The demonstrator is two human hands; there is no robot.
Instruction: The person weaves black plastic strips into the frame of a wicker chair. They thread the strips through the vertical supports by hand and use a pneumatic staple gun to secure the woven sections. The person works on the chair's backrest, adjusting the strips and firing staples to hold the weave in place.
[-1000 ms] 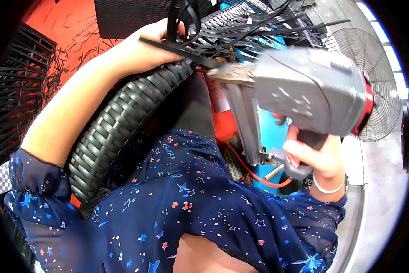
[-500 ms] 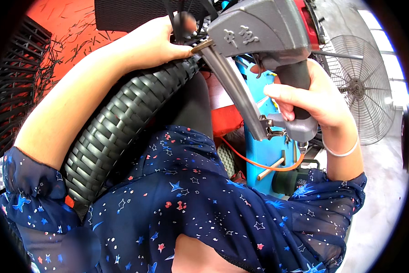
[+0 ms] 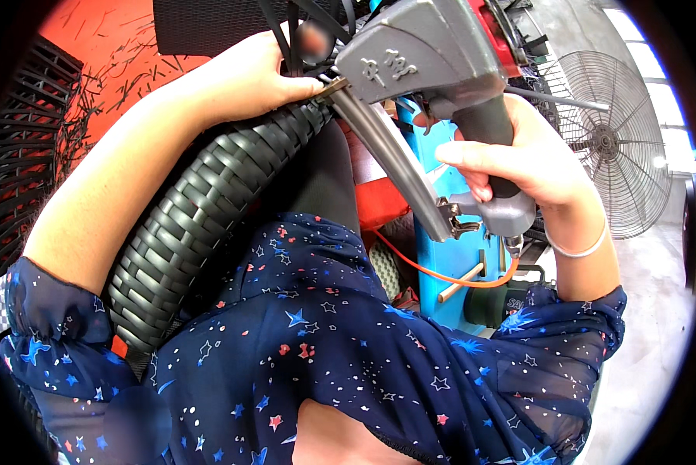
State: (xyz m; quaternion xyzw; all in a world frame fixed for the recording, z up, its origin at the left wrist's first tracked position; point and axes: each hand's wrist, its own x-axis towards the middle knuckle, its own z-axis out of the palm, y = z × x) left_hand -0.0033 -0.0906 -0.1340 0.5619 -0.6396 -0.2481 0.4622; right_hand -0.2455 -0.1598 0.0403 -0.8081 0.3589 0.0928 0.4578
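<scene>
My right hand is wrapped round the black grip of a grey pneumatic stapler. An orange air hose runs from the base of its handle. The stapler's nose rests at the top end of a curved piece of black woven plastic wicker, which lies slanting beside my lap. At that same end my left hand grips the wicker, with the thumb close to the stapler's nose. Loose black strips stand up beside the left fingers, which are partly hidden.
A large floor fan stands at the right. Black wicker strips hang at the left, with offcuts scattered on the red floor. A blue surface and a dark green cylindrical object are below the stapler.
The stapler and my right hand have shifted slightly left and up. My left hand has shifted a little the same way, still at the wicker's end.
</scene>
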